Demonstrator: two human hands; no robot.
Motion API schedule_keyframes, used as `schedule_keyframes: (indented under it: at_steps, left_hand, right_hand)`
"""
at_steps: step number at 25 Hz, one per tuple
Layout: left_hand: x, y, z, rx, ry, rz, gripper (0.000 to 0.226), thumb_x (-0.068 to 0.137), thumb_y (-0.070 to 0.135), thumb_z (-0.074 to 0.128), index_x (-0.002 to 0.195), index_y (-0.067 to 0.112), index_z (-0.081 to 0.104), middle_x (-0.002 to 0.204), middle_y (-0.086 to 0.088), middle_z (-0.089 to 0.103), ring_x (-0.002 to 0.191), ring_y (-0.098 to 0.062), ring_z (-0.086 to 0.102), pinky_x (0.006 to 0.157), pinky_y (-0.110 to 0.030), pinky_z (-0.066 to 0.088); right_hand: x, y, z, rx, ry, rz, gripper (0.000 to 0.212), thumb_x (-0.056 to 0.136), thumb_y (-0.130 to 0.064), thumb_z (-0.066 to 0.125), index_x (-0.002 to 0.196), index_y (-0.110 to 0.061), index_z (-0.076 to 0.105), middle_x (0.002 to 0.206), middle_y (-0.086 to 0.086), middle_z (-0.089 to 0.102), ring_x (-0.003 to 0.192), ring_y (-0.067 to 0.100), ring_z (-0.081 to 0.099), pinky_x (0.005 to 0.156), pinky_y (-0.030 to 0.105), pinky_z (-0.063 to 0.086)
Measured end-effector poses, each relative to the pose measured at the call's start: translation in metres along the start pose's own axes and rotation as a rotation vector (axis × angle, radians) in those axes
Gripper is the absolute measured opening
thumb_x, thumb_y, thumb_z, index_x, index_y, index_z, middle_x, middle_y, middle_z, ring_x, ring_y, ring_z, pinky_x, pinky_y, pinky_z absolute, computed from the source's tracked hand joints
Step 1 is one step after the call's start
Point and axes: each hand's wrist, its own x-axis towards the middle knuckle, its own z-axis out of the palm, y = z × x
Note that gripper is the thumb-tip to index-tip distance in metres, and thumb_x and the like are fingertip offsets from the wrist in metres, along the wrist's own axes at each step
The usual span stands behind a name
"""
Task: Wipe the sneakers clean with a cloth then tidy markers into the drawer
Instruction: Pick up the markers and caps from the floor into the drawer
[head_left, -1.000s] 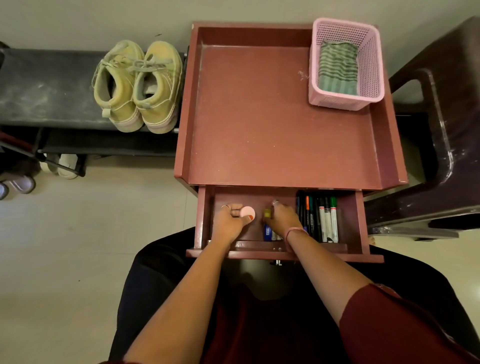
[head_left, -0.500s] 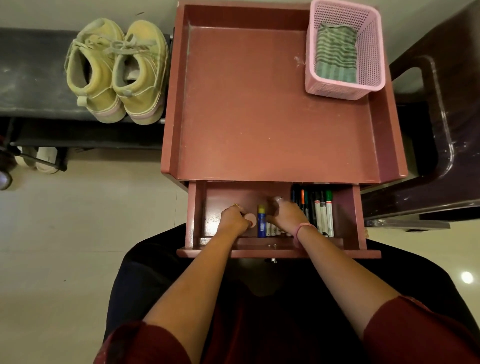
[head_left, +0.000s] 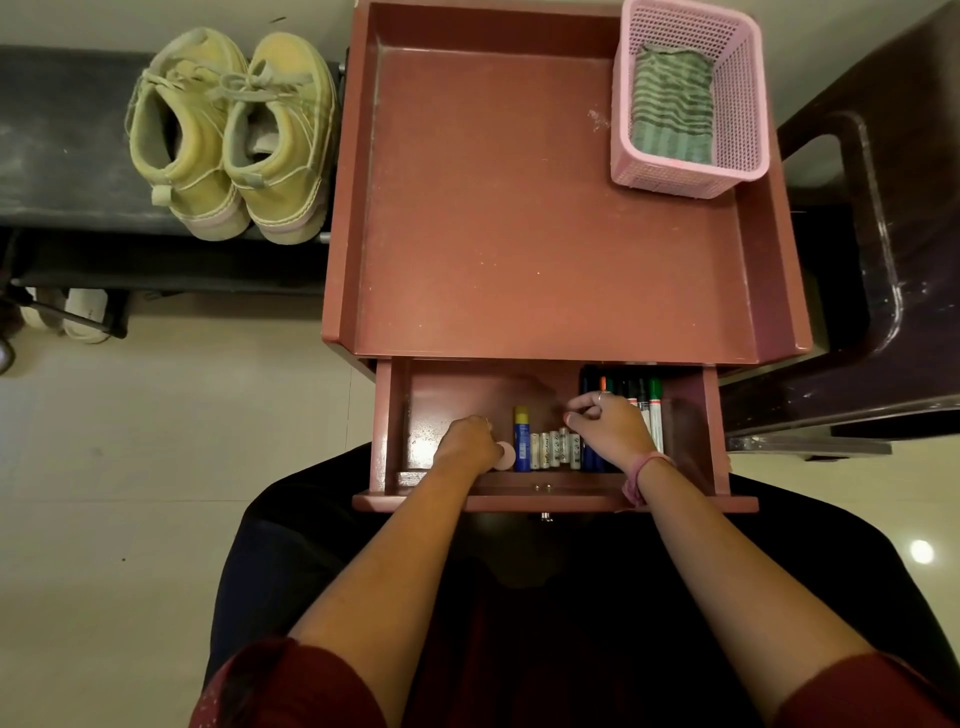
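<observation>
Two hands are reaching into the open drawer (head_left: 696, 415) at the front of the small red table (head_left: 545, 208). The left hand (head_left: 467, 444) is curling its fingers round a small pink round thing (head_left: 505, 456) near the drawer's front. The right hand (head_left: 610, 428) is sitting with its fingers bent; whether it is holding anything cannot be told. Between the hands a blue and yellow stick (head_left: 521, 439) and a row of batteries (head_left: 556, 448) are lying side by side. The markers (head_left: 647, 397) are lying in the right part of the drawer, partly under the right hand. To do this step well, the person is probably best lining everything up straight and flat, so the drawer can slide shut without catching. Farther back, the cloth (head_left: 670, 106) is resting in the pink basket (head_left: 748, 104) on the table. The sneakers (head_left: 228, 140) are sitting together on the dark bench (head_left: 52, 130) to the left.
</observation>
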Motion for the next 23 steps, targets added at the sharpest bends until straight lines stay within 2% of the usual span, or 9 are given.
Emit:
schedule_keyframes:
  at_steps: [3, 6, 9, 12, 15, 18, 20, 22, 23]
  left_hand:
    - [-0.003, -0.001, -0.001, 0.022, 0.001, 0.019, 0.032, 0.091, 0.019, 0.06, 0.122, 0.01, 0.064, 0.124, -0.008, 0.062, 0.111, -0.022, 0.058, 0.085, -0.027, 0.046]
    - [-0.01, 0.002, -0.01, -0.061, 0.065, 0.03, 0.027, 0.091, 0.018, 0.058, 0.114, 0.01, 0.068, 0.12, -0.007, 0.065, 0.109, -0.022, 0.06, 0.089, -0.028, 0.048]
    - [-0.029, 0.008, -0.029, -0.289, 0.142, 0.045, 0.023, 0.091, 0.016, 0.059, 0.112, 0.013, 0.069, 0.112, 0.001, 0.067, 0.104, -0.016, 0.061, 0.088, -0.022, 0.046]
    - [-0.058, 0.012, -0.048, -0.608, 0.154, 0.02, 0.017, 0.091, 0.016, 0.06, 0.105, 0.019, 0.067, 0.1, 0.0, 0.069, 0.096, -0.018, 0.064, 0.09, -0.031, 0.051]
    - [-0.097, 0.016, -0.061, -0.865, 0.182, -0.016, 0.02, 0.093, 0.012, 0.057, 0.112, 0.013, 0.064, 0.091, 0.0, 0.067, 0.086, -0.015, 0.064, 0.077, -0.026, 0.052]
    - [-0.131, 0.019, -0.062, -1.107, 0.209, -0.052, 0.02, 0.093, 0.011, 0.057, 0.112, 0.012, 0.063, 0.092, 0.0, 0.067, 0.084, -0.012, 0.064, 0.074, -0.024, 0.053]
    - [-0.153, 0.024, -0.058, -1.288, 0.204, -0.099, 0.016, 0.093, 0.012, 0.058, 0.108, 0.014, 0.063, 0.089, -0.001, 0.068, 0.079, -0.011, 0.065, 0.067, -0.022, 0.053]
    - [-0.17, 0.027, -0.053, -1.428, 0.156, -0.22, 0.005, 0.095, 0.017, 0.057, 0.093, 0.015, 0.062, 0.07, 0.002, 0.066, 0.059, -0.007, 0.061, 0.057, -0.02, 0.052]
    - [-0.178, 0.026, -0.049, -1.435, 0.082, -0.279, 0.014, 0.096, 0.023, 0.056, 0.086, 0.015, 0.06, 0.061, 0.004, 0.062, 0.048, -0.005, 0.056, 0.054, -0.021, 0.052]
  right_hand:
    - [-0.007, -0.002, -0.003, 0.042, 0.027, 0.001, 0.017, 0.09, -0.023, 0.061, 0.106, -0.019, 0.065, 0.094, -0.001, 0.062, 0.088, 0.015, 0.062, 0.071, 0.02, 0.043]
    - [-0.017, -0.004, -0.007, 0.093, 0.054, -0.007, 0.014, 0.09, -0.02, 0.061, 0.103, -0.019, 0.065, 0.087, -0.005, 0.061, 0.081, 0.011, 0.06, 0.064, 0.015, 0.041]
    - [-0.031, -0.007, -0.012, 0.173, 0.095, 0.001, 0.015, 0.089, -0.019, 0.061, 0.102, -0.018, 0.067, 0.09, -0.003, 0.065, 0.084, 0.013, 0.062, 0.073, 0.021, 0.048]
    - [-0.053, -0.015, -0.022, 0.303, 0.148, 0.043, 0.017, 0.089, -0.018, 0.06, 0.103, -0.018, 0.069, 0.092, -0.002, 0.068, 0.082, 0.017, 0.065, 0.073, 0.03, 0.053]
    - [-0.082, -0.022, -0.034, 0.53, 0.187, 0.083, 0.016, 0.089, -0.013, 0.059, 0.101, -0.017, 0.07, 0.083, -0.003, 0.067, 0.069, 0.01, 0.06, 0.06, 0.021, 0.05]
    - [-0.106, -0.022, -0.037, 0.781, 0.215, 0.184, 0.016, 0.088, -0.014, 0.062, 0.102, -0.014, 0.069, 0.078, -0.001, 0.066, 0.062, 0.007, 0.057, 0.051, 0.017, 0.046]
    - [-0.124, -0.021, -0.039, 0.979, 0.21, 0.297, 0.013, 0.088, -0.018, 0.064, 0.101, -0.015, 0.067, 0.08, -0.001, 0.066, 0.063, 0.006, 0.059, 0.052, 0.019, 0.049]
    - [-0.138, -0.015, -0.038, 1.186, 0.211, 0.403, 0.018, 0.088, -0.024, 0.065, 0.103, -0.013, 0.064, 0.085, -0.001, 0.066, 0.07, 0.008, 0.061, 0.059, 0.022, 0.051]
    - [-0.143, -0.012, -0.037, 1.262, 0.232, 0.453, 0.023, 0.088, -0.026, 0.065, 0.107, -0.012, 0.061, 0.087, 0.0, 0.064, 0.074, 0.009, 0.061, 0.063, 0.023, 0.051]
